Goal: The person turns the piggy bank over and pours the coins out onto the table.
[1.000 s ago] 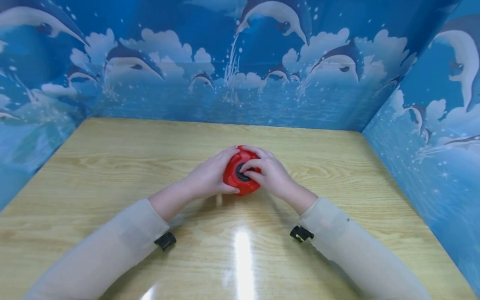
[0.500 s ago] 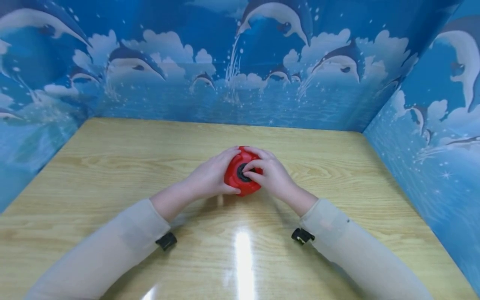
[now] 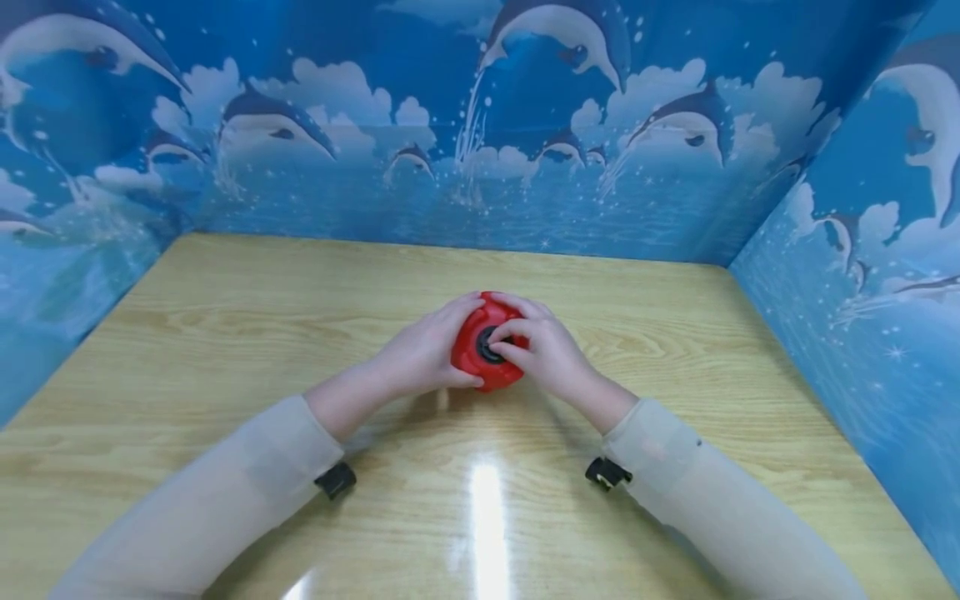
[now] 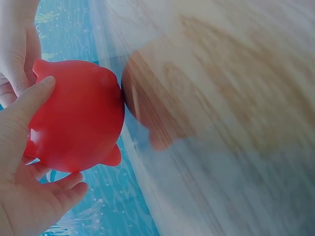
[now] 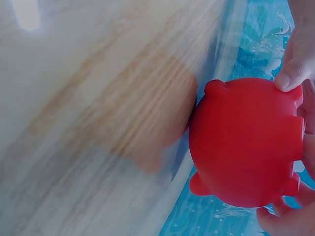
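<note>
A round red piggy bank [image 3: 467,354] with stubby knobs rests on the table, a dark round stopper [image 3: 483,339] facing upward. My left hand [image 3: 431,346] grips its left side, thumb at the near edge and fingers around the far edge. At the stopper, the thumb and index finger of my right hand [image 3: 551,346] pinch together, while another finger lies along the bank's far rim. Both wrist views show the smooth side of the bank; the stopper is hidden in them. The pinching fingertips cover part of the stopper in the head view.
The wood-grain table [image 3: 300,275] is glossy and shows reflections. A blue dolphin-print backdrop [image 3: 337,192] rises along its back, left and right edges. Small dark wrist cameras [image 3: 336,480] hang below both cuffs, close to the tabletop.
The head view has shifted very slightly. Both hands keep the same hold on the piggy bank and stopper, with hardly any visible movement.
</note>
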`<action>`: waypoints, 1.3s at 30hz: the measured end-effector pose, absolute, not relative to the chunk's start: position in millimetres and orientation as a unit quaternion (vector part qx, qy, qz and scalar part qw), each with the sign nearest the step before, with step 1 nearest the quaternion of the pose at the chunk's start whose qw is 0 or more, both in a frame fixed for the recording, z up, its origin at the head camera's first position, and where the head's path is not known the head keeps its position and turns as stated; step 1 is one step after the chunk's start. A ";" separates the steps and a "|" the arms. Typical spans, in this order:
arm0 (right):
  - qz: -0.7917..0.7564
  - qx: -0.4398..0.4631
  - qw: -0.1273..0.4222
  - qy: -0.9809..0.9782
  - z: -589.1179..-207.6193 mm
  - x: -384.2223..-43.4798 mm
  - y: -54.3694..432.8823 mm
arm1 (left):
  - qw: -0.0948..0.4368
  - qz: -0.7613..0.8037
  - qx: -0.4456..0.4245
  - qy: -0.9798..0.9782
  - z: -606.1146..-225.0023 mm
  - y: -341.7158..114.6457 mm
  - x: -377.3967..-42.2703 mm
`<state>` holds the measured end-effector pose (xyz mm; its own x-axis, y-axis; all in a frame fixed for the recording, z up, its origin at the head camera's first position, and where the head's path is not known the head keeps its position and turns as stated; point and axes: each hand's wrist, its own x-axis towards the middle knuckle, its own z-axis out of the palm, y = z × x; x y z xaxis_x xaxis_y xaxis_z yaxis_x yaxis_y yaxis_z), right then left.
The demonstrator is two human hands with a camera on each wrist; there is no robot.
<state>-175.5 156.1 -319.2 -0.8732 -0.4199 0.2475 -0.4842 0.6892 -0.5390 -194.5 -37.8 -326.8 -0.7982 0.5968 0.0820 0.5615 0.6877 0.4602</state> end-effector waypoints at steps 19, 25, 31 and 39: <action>0.297 0.255 0.076 -0.917 -319.5 -172.0 154.6 | 0.040 0.236 0.311 0.920 -328.1 -37.5 -193.6; 0.297 0.246 0.070 -0.920 -317.1 -170.8 154.7 | 0.040 0.239 0.309 0.920 -327.3 -38.0 -193.6; 0.308 0.238 0.067 -0.919 -315.6 -169.7 156.1 | 0.037 0.245 0.312 0.917 -326.8 -38.1 -194.0; 0.317 0.229 0.076 -0.917 -313.6 -167.2 159.8 | 0.030 0.243 0.319 0.916 -328.1 -38.4 -194.8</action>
